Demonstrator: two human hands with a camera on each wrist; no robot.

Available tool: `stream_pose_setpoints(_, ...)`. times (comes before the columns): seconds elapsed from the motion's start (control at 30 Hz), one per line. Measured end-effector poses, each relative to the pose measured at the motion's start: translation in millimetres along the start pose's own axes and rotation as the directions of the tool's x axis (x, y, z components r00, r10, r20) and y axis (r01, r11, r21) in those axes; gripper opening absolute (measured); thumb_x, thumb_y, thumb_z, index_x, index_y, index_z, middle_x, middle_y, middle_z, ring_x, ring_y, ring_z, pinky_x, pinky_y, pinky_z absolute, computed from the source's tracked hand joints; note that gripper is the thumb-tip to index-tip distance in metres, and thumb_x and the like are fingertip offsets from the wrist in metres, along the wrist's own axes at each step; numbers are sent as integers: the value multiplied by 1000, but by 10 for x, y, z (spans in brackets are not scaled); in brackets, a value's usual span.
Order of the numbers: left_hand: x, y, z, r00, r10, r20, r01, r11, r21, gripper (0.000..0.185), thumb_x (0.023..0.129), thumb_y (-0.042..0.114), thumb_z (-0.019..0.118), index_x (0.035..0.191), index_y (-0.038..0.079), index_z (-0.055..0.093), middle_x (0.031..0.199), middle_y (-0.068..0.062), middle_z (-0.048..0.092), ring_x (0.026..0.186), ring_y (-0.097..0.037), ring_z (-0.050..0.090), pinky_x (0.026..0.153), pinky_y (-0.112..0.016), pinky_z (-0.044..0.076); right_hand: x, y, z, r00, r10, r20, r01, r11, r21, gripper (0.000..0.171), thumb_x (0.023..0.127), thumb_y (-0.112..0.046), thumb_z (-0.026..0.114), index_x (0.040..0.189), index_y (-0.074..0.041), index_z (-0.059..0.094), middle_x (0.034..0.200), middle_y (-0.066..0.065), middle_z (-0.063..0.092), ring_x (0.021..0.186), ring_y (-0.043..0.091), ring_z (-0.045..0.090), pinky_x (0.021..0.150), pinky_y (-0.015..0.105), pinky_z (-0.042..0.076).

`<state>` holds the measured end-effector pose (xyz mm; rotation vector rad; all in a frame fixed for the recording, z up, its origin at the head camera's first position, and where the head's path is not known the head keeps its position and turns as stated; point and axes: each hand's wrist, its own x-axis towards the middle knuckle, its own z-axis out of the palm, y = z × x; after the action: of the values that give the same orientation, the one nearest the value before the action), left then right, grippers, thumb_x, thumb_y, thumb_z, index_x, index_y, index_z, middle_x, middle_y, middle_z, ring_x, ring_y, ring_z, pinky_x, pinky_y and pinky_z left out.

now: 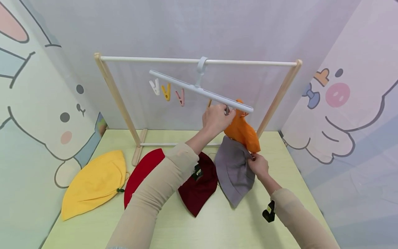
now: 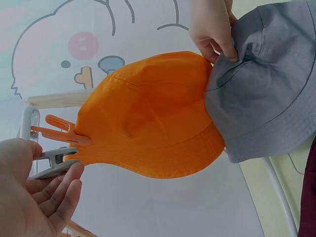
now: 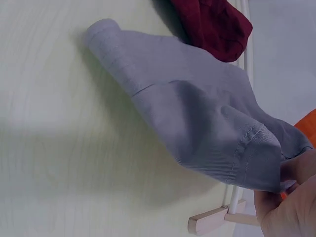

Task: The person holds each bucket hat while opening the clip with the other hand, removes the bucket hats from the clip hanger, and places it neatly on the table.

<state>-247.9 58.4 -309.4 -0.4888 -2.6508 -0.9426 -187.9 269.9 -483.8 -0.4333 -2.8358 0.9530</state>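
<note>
Under the tilted white hanger bar, the left hand pinches a grey clip beside the orange clip holding the orange hat, so the bar dips that way. The right hand grips the grey hat by its brim, lifting one edge off the pale green worktop. Yellow hat, red hat and maroon hat lie flat before the wooden rack; cartoon-printed walls surround.
</note>
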Motion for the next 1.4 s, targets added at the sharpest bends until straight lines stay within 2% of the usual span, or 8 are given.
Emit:
stream_pose_setpoints(0.23,-12,2,-4,1000,-11,16,11,1000,-15,35,90,44,48,69,17,56,52,2,46,43,-13,41,39,-21,28,23,103,21,999,-33,39,36,996,-81,27,83,-17,54,98,3,64,91,19,66,73,30,60,59,39,46)
stream_pose_setpoints(0.43,-21,17,-4,1000,-5,21,6,1000,-28,35,90,44,48,69,17,56,52,2,47,44,-14,43,39,-21,28,29,195,41,998,-49,44,53,993,-107,28,81,-16,55,98,3,65,91,19,66,71,29,60,57,38,45)
stream_pose_setpoints(0.67,-19,28,3,1000,-4,24,5,999,-43,33,90,44,49,71,18,56,56,2,53,48,-12,47,42,-22,32,32,290,65,998,-5,69,14,991,-130,23,80,-20,57,86,1,64,77,16,65,62,26,56,50,34,39)
stream_pose_setpoints(0.9,-24,34,12,1000,1,27,0,999,-36,33,90,44,50,70,18,56,56,3,54,48,-13,47,41,-21,30,28,336,58,996,10,93,5,987,-160,22,78,-21,58,83,0,63,77,15,64,61,26,55,49,36,39)
stream_pose_setpoints(1.03,-25,63,4,1000,5,26,-4,1000,-24,34,90,44,50,70,18,57,57,4,54,48,-12,48,41,-21,31,48,388,66,994,38,104,-17,981,-194,23,79,-25,55,76,-2,58,73,16,61,58,27,53,46,37,38)
stream_pose_setpoints(1.23,-26,83,-3,1000,4,28,-3,999,-39,34,90,43,49,68,18,56,54,3,51,47,-12,46,41,-21,29,37,434,59,991,6,135,25,974,-226,27,84,-27,52,73,-3,53,70,17,57,57,28,51,45,37,37)
stream_pose_setpoints(1.4,-35,71,-9,1000,9,24,-8,999,-45,36,89,43,49,66,18,56,53,4,51,47,-12,46,41,-21,28,4,462,55,988,-19,150,57,967,-249,23,86,-24,51,74,-4,52,65,12,53,55,26,49,44,35,35)
